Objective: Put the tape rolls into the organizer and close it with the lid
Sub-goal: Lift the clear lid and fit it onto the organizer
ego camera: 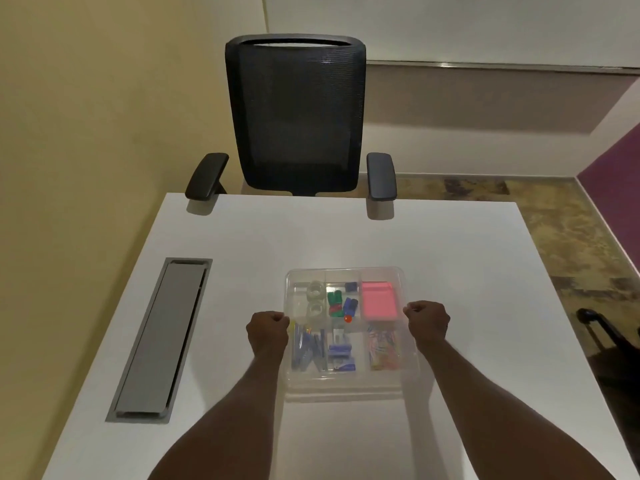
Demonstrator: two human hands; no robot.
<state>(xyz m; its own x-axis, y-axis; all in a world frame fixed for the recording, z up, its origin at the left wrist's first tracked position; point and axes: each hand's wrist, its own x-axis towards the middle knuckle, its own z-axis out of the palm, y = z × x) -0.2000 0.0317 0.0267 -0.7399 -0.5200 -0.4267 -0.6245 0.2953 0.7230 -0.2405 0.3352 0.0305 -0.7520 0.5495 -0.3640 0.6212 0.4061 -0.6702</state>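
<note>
A clear plastic organizer (pixel 346 393) stands on the white table, with a clear lid (pixel 346 271) lying over it. Two clear tape rolls (pixel 315 299) sit one behind the other in its far left compartment. Other compartments hold a pink pad, coloured clips, pens, blue staple boxes and paper clips. My left hand (pixel 268 329) pinches the lid's left edge. My right hand (pixel 427 322) pinches its right edge. Whether the lid is fully seated is unclear.
A grey cable hatch (pixel 161 337) is set into the table (pixel 467 306) at the left. A black mesh office chair (pixel 294 119) stands at the far edge. A dark object (pixel 599 327) shows on the floor to the right.
</note>
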